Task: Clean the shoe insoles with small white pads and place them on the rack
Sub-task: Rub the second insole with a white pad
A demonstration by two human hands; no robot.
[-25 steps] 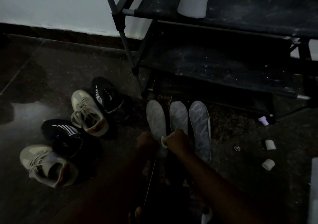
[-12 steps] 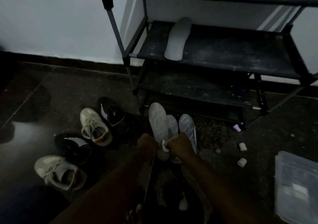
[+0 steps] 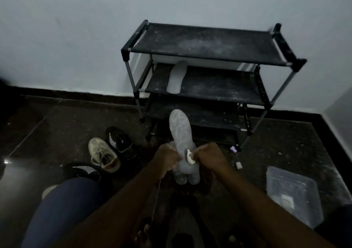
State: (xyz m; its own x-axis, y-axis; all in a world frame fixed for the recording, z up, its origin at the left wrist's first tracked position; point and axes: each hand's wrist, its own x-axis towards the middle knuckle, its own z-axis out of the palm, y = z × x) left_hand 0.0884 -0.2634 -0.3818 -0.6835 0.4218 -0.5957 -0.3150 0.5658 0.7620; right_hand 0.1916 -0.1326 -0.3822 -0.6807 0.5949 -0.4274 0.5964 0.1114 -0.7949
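My left hand (image 3: 167, 158) grips the heel end of a pale patterned insole (image 3: 180, 127), which is lifted off the floor with its toe pointing toward the rack. A small white pad (image 3: 190, 156) is pinched in my right hand (image 3: 208, 155) and pressed against the insole's heel. Two more insoles (image 3: 187, 175) lie on the floor beneath, mostly hidden by the hands. The black three-tier rack (image 3: 209, 44) stands against the wall, with one grey insole (image 3: 176, 79) lying on its middle shelf.
Two beige and two black sneakers (image 3: 103, 152) lie on the dark floor at the left. A clear plastic box (image 3: 293, 194) sits at the right, a loose white pad (image 3: 238, 165) and a small purple object (image 3: 233, 149) near the rack's foot. My knee (image 3: 62, 205) is lower left.
The insole has been raised off the floor in my left hand, with the pad still held against its heel. The view has risen and pulled back, showing the whole rack.
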